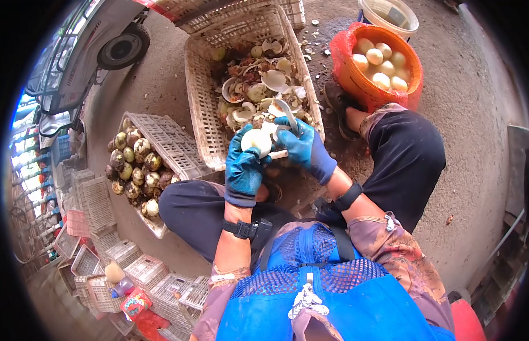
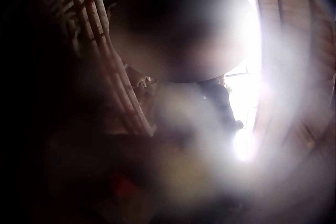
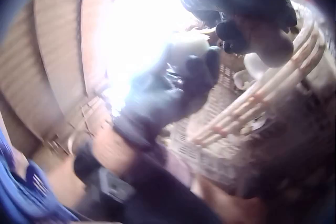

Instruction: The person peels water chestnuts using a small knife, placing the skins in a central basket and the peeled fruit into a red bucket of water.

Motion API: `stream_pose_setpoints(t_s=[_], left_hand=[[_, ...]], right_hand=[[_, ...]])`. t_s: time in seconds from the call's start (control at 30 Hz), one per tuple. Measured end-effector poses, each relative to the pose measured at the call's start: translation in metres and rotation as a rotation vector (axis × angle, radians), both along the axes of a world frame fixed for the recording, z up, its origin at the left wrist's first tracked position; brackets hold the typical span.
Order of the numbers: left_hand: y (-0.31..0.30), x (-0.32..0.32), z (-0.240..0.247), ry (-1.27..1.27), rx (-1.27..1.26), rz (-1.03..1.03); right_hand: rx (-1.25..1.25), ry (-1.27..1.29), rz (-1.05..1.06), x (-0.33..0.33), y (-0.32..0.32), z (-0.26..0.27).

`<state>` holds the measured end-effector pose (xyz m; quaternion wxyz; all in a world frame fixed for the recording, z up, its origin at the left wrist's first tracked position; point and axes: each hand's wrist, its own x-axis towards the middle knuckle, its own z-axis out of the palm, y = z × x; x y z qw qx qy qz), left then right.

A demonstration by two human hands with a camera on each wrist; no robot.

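Note:
My gloved left hand [image 1: 244, 173] grips a peeled, whitish round fruit or vegetable [image 1: 256, 142] above the near end of a crate of peelings. Close beside it, my gloved right hand [image 1: 302, 146] holds a knife with a curved blade [image 1: 287, 113] that rises past the fingers. A pale piece [image 1: 273, 128] shows between the two hands. In the right wrist view, glare washes over the left hand [image 3: 163, 92] and the round thing; the right hand [image 3: 236, 3] is dark at the top. Blur hides the hands' work in the left wrist view.
A long plastic crate [image 1: 197, 108] holds white shell-like peelings. To the left, a tipped crate [image 1: 168, 139] spills unpeeled brown-green rounds [image 1: 136, 165]. An orange basket [image 1: 415, 68] at the right holds peeled white balls in liquid. A white bucket [image 1: 411, 21] stands behind it.

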<state>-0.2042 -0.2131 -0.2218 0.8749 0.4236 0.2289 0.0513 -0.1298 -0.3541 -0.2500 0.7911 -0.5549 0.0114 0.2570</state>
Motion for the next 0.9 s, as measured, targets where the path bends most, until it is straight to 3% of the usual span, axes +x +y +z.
stream_pose_setpoints(t_s=[0.1,0.2,0.3,0.4,0.43,0.53,0.7,0.8,0.9], left_hand=[[0.006,-0.002,-0.006,-0.02,0.099,-0.069],[0.007,-0.002,-0.009,0.012,0.161,-0.076],[0.005,-0.005,-0.004,0.013,0.039,-0.051],[0.003,-0.005,0.003,-0.027,0.013,-0.075],[0.0,-0.004,0.01,-0.028,0.054,-0.081],[0.0,-0.003,0.018,0.02,0.089,-0.075],[0.01,-0.004,0.007,0.069,0.119,-0.053],[0.012,-0.006,0.004,0.079,0.125,-0.037],[0.02,-0.012,0.003,0.139,0.15,-0.151]], right_hand=[[0.08,0.173,0.15,0.008,-0.009,0.046],[-0.042,0.182,0.225,0.011,-0.009,0.036],[-0.029,-0.073,0.136,0.006,-0.003,0.02],[-0.513,-0.431,0.07,0.01,-0.008,0.01],[-0.619,-0.427,0.035,0.014,-0.008,0.003],[-0.641,-0.761,-0.035,0.009,-0.015,0.012],[-0.888,-1.163,0.364,-0.002,-0.019,0.021],[-0.989,-1.188,0.394,-0.005,-0.015,0.025],[-1.039,-1.206,0.421,-0.006,-0.014,0.026]])
